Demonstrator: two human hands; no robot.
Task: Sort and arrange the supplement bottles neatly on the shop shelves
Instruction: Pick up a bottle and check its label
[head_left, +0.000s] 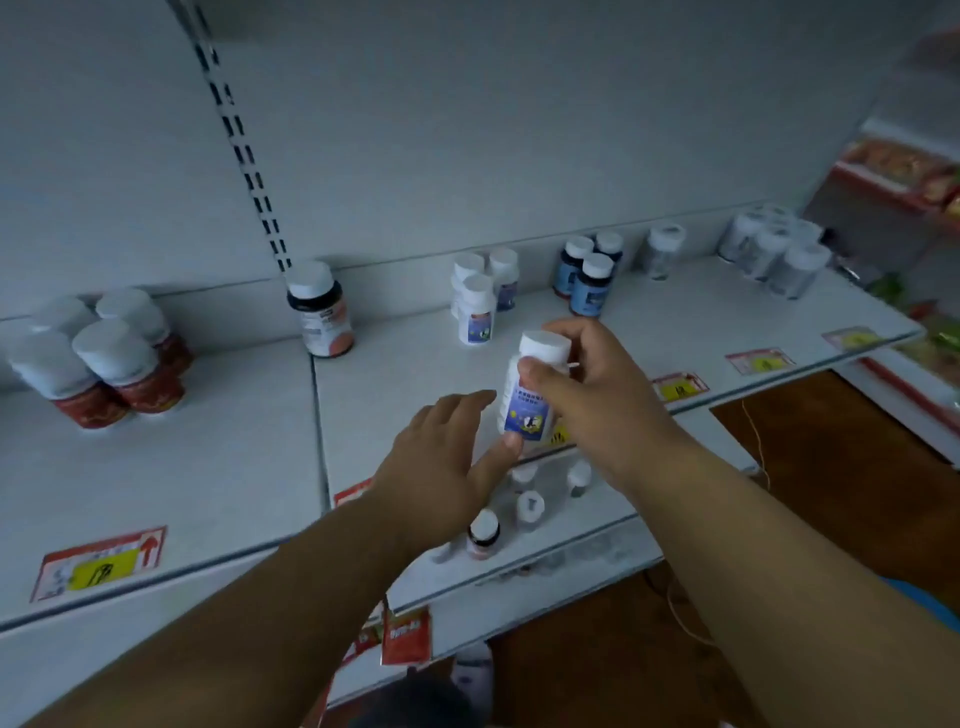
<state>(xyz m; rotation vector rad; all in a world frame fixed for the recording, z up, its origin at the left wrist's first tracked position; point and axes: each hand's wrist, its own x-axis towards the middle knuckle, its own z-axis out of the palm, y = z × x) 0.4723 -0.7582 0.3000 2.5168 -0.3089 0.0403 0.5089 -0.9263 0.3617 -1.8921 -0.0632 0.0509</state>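
Grip: your right hand (587, 374) clasped upright white bottle (530, 389) | left hand (447, 457) open, thumb touching base | matching bottles (480, 299) at 11 o'clock

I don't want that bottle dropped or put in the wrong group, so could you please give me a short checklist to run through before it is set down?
1. Grip: right hand wraps the white bottle with the blue label near its cap; ok.
2. Support: left hand is open, thumb touching the bottle's base; ok.
3. Matching group: three white bottles with blue labels stand at the shelf back; ok.
4. Free space in front of that group: bare shelf; ok.
5. Bottle upright: slightly tilted; not ok.
6. Label text matches the group: too blurred; cannot tell.
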